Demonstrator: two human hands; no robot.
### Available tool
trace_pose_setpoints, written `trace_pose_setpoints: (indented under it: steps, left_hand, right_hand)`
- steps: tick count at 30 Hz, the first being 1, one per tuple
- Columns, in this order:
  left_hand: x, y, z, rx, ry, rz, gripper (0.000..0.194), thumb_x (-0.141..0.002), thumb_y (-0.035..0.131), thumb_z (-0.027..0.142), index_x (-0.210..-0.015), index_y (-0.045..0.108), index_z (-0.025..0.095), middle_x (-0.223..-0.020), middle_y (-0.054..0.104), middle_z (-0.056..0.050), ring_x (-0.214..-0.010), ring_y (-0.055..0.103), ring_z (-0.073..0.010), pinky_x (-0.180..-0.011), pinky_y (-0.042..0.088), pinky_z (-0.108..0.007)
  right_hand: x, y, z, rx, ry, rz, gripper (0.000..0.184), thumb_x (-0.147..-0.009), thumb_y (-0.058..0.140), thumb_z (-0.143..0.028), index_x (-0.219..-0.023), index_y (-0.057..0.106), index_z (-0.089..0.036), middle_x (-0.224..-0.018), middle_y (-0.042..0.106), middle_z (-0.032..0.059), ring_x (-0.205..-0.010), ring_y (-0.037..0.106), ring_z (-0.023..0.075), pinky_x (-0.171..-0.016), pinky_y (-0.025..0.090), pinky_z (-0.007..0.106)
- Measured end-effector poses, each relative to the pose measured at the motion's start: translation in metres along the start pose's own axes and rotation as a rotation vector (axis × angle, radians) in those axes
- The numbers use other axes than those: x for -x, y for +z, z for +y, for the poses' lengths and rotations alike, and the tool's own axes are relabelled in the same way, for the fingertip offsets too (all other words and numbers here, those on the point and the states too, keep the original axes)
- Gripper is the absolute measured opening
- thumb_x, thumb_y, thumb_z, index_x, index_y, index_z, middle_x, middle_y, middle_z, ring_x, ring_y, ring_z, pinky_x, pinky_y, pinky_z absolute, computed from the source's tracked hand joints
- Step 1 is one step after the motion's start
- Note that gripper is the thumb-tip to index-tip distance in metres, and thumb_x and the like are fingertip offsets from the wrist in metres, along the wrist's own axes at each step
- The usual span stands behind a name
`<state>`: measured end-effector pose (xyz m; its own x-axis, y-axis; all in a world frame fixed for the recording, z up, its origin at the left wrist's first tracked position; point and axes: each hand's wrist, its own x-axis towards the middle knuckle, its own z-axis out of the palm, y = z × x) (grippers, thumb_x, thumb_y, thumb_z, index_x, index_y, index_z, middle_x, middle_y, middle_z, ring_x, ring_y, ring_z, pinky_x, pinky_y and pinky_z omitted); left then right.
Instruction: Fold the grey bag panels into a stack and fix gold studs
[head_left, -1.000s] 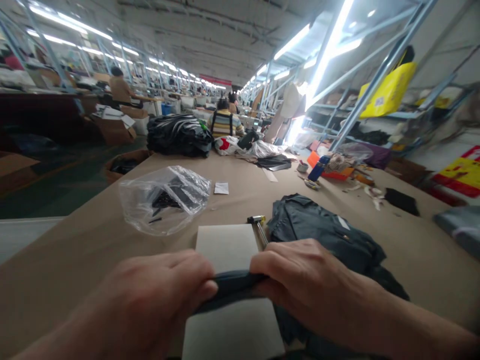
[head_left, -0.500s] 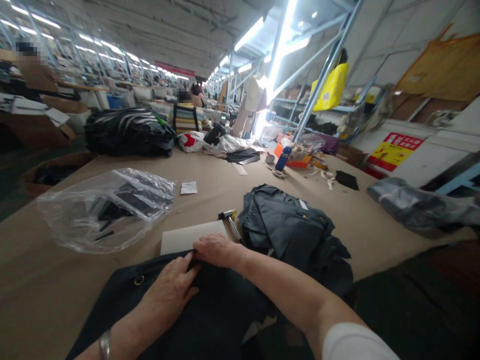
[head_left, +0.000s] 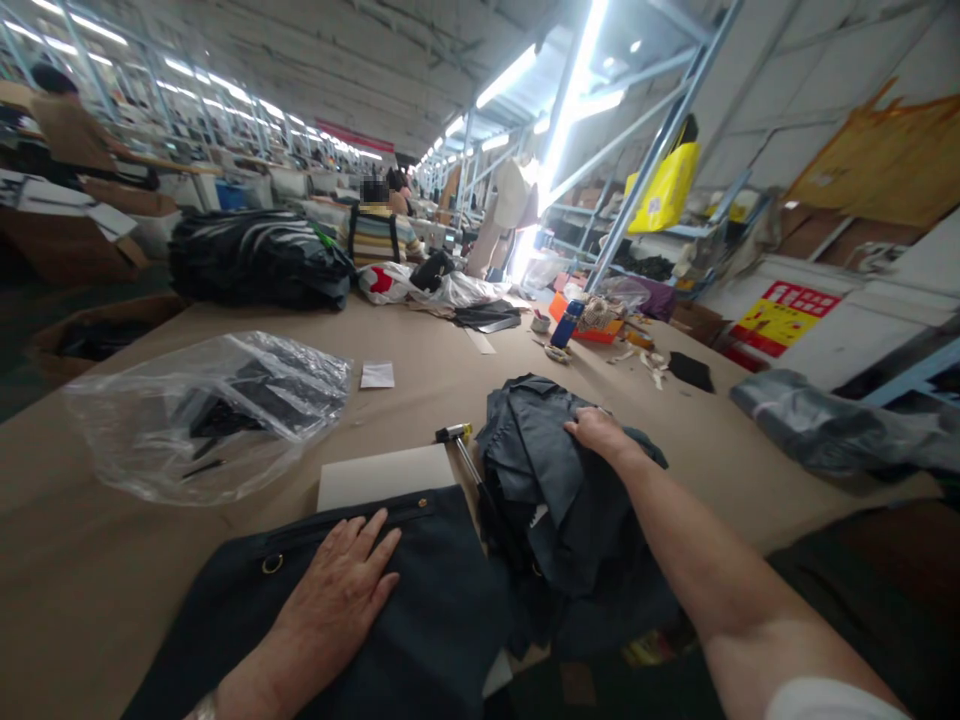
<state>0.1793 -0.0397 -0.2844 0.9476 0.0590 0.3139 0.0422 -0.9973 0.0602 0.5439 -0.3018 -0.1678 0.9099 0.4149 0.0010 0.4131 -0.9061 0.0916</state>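
Observation:
My left hand point(head_left: 341, 588) lies flat, fingers spread, on a dark navy fabric piece point(head_left: 427, 620) with a metal ring and a snap, spread at the table's near edge. My right hand point(head_left: 600, 433) reaches forward onto a crumpled pile of dark grey garments point(head_left: 555, 480); its fingers curl over the cloth, and whether they grip it is unclear. A white card point(head_left: 382, 475) pokes out from under the navy piece. A small hammer point(head_left: 459, 445) with a yellow band lies between the card and the pile.
A clear plastic bag point(head_left: 210, 410) with dark parts lies to the left. A small white slip point(head_left: 377, 375), black bundles point(head_left: 255, 260), an orange tray point(head_left: 592, 325) and a blue bottle point(head_left: 567, 322) sit farther back. A wrapped grey package point(head_left: 832, 430) lies right. Other people work in the distance.
My right hand left the navy piece's top edge and moved right and forward onto the grey garment pile. My left hand stayed flat on the navy fabric, which now lies spread out.

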Motion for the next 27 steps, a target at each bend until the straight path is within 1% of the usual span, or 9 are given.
trace_pose_setpoints:
  steps: [4, 7, 11, 14, 16, 18, 21, 23, 27]
  left_hand:
    - [-0.001, -0.002, 0.001, -0.006, -0.011, -0.002, 0.041, -0.089, 0.049, 0.037, -0.127, 0.058, 0.025, -0.14, 0.047, -0.01, -0.125, 0.047, -0.0323, -0.106, 0.036, -0.05]
    - [-0.002, -0.004, 0.002, -0.007, -0.011, -0.012, 0.041, -0.089, 0.049, 0.036, -0.127, 0.059, 0.025, -0.14, 0.048, -0.01, -0.124, 0.048, -0.0323, -0.105, 0.037, -0.05]
    - [-0.001, -0.003, 0.001, 0.008, -0.003, -0.001, 0.041, -0.088, 0.049, 0.037, -0.127, 0.058, 0.025, -0.14, 0.048, -0.01, -0.124, 0.048, -0.0318, -0.106, 0.036, -0.049]
    - [0.0, -0.001, 0.0, 0.0, -0.002, 0.01, 0.04, -0.088, 0.05, 0.035, -0.127, 0.058, 0.026, -0.14, 0.047, -0.009, -0.124, 0.048, -0.0312, -0.106, 0.035, -0.048]
    - [0.001, 0.0, 0.0, -0.019, 0.001, 0.009, 0.041, -0.088, 0.051, 0.034, -0.127, 0.058, 0.026, -0.141, 0.047, -0.009, -0.124, 0.048, -0.0313, -0.106, 0.035, -0.048]
    - [0.0, 0.001, 0.0, -0.035, 0.003, 0.0, 0.041, -0.088, 0.051, 0.034, -0.127, 0.057, 0.026, -0.14, 0.047, -0.01, -0.123, 0.048, -0.0317, -0.105, 0.036, -0.048]
    - [-0.001, 0.0, 0.0, -0.034, -0.003, -0.007, 0.041, -0.087, 0.052, 0.034, -0.127, 0.057, 0.026, -0.14, 0.047, -0.01, -0.124, 0.048, -0.0325, -0.104, 0.037, -0.049]
    - [-0.003, -0.002, -0.001, -0.019, -0.007, -0.017, 0.041, -0.088, 0.051, 0.034, -0.127, 0.057, 0.025, -0.14, 0.047, -0.01, -0.125, 0.046, -0.0327, -0.105, 0.036, -0.05]
    - [-0.006, -0.007, 0.001, 0.033, -0.027, -0.066, 0.041, -0.088, 0.051, 0.032, -0.128, 0.057, 0.024, -0.141, 0.046, -0.011, -0.127, 0.043, -0.0332, -0.106, 0.034, -0.05]
  right_hand:
    - [-0.005, 0.009, -0.004, -0.028, -0.037, 0.003, 0.011, -0.087, 0.057, -0.024, -0.086, 0.066, -0.017, -0.1, 0.067, 0.0121, -0.098, 0.062, 0.0258, -0.081, 0.045, 0.032]
    - [-0.004, 0.002, -0.01, -0.072, -0.05, 0.042, 0.013, -0.089, 0.051, -0.021, -0.086, 0.064, -0.016, -0.099, 0.066, 0.0157, -0.096, 0.061, 0.0279, -0.082, 0.045, 0.036]
    - [0.0, -0.013, -0.032, -0.201, -0.139, 0.097, 0.022, -0.093, 0.043, -0.025, -0.097, 0.061, -0.012, -0.105, 0.062, 0.0213, -0.1, 0.059, 0.0317, -0.087, 0.043, 0.044]
    - [0.002, -0.021, -0.05, -0.37, -0.309, 0.04, 0.032, -0.097, 0.036, -0.038, -0.112, 0.057, -0.019, -0.102, 0.064, 0.0118, -0.09, 0.063, 0.0225, -0.08, 0.049, 0.035]
    - [0.0, -0.023, -0.051, -0.481, -0.365, 0.005, 0.038, -0.1, 0.025, -0.042, -0.125, 0.048, -0.025, -0.105, 0.064, 0.0073, -0.083, 0.064, 0.0162, -0.074, 0.051, 0.028]
    - [-0.003, -0.02, -0.041, -0.484, -0.285, 0.013, 0.038, -0.101, 0.023, -0.037, -0.126, 0.048, -0.023, -0.106, 0.064, 0.0088, -0.083, 0.063, 0.015, -0.074, 0.05, 0.026]
    - [-0.005, -0.008, -0.019, -0.3, -0.109, 0.015, 0.02, -0.091, 0.049, -0.027, -0.096, 0.064, -0.015, -0.096, 0.065, 0.0123, -0.09, 0.062, 0.0208, -0.081, 0.046, 0.029]
    - [-0.005, 0.003, -0.007, -0.197, -0.071, -0.009, 0.009, -0.081, 0.061, -0.022, -0.083, 0.066, -0.015, -0.093, 0.066, 0.0125, -0.094, 0.06, 0.0245, -0.084, 0.044, 0.032]
    - [-0.005, 0.015, 0.001, -0.078, 0.005, -0.018, 0.013, -0.081, 0.063, -0.024, -0.089, 0.067, -0.015, -0.097, 0.066, 0.0128, -0.094, 0.061, 0.0253, -0.079, 0.044, 0.031]
